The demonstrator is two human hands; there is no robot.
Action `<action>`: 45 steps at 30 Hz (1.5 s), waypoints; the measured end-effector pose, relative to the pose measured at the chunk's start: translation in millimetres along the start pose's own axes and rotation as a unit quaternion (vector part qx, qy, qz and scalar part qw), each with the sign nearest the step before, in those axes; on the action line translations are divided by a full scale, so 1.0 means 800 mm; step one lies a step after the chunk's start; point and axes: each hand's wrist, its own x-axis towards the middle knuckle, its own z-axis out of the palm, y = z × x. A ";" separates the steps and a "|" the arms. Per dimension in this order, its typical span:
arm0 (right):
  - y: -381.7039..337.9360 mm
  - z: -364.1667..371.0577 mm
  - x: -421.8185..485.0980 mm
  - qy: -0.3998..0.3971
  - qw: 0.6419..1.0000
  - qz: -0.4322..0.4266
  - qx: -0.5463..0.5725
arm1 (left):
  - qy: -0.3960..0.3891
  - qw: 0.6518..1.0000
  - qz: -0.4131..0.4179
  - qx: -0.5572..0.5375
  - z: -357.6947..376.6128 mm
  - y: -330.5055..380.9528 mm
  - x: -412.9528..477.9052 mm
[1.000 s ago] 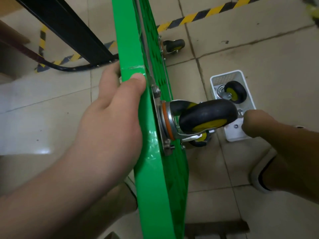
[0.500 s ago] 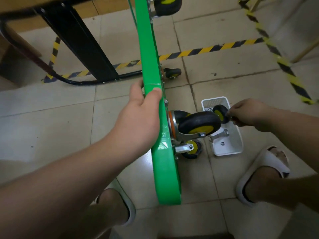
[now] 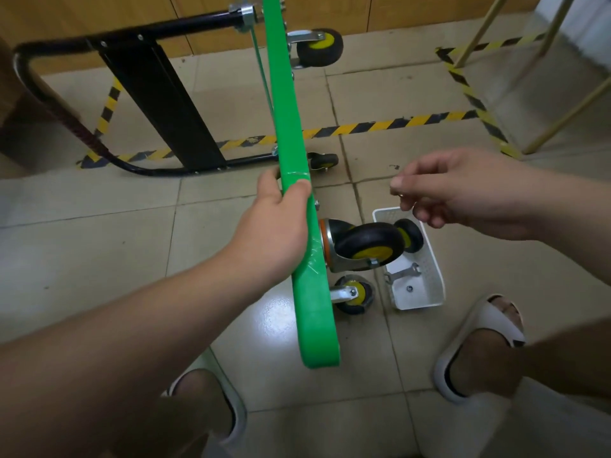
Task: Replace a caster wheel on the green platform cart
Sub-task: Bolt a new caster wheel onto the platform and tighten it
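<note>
At 6 o'clock, closest to me, are 2 white slippers (image 3: 482, 338) on the tile floor (image 3: 99, 259). The green cart (image 3: 314, 309) stands up on its side on the floor and runs from 6 o'clock up to 12 o'clock. The left hand (image 3: 274, 233) is wrapped tight round its top edge, near the middle, and holds it up. Just at 3 o'clock from that hand, a black and yellow caster wheel (image 3: 367, 244) sticks out of the cart's bottom side. A second wheel (image 3: 353, 294) sits below it, down by the floor. Beside them is a white basket (image 3: 423, 294) with a wrench (image 3: 401, 274), a loose nut (image 3: 410, 288) and a spare wheel (image 3: 410, 234) inside. The right hand (image 3: 469, 193) hangs above the basket and pinches a small shiny bit (image 3: 399, 194), too tiny to name. Farther off, at 12 o'clock, are 2 more wheels, and the black handle (image 3: 158, 104) lies at 10 o'clock. I think the cart is stiff and a bit heavy, and it could tip over, so the top edge is a good place to hold it. The wheel looks like it can spin and swing, so I would hold it by its metal part. The tiny bit looks easy to drop, so it needs a firm pinch.
</note>
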 end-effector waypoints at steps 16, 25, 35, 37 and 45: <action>0.028 0.076 -0.051 -0.043 0.997 0.028 0.058 | 0.021 1.000 -0.016 -0.001 0.005 -0.003 0.002; 0.064 0.115 -0.048 -0.057 0.986 0.098 0.122 | 0.024 1.000 -0.016 0.009 0.006 -0.004 0.005; 0.074 0.148 -0.041 -0.018 0.945 0.137 0.296 | 0.037 0.999 -0.020 0.004 0.005 -0.005 0.007; 0.075 0.149 -0.039 -0.005 0.946 0.132 0.296 | 0.039 0.999 -0.019 0.004 0.005 -0.006 0.007; 0.081 0.152 -0.034 -0.002 0.955 0.117 0.273 | 0.040 0.999 -0.018 0.009 0.007 -0.006 0.006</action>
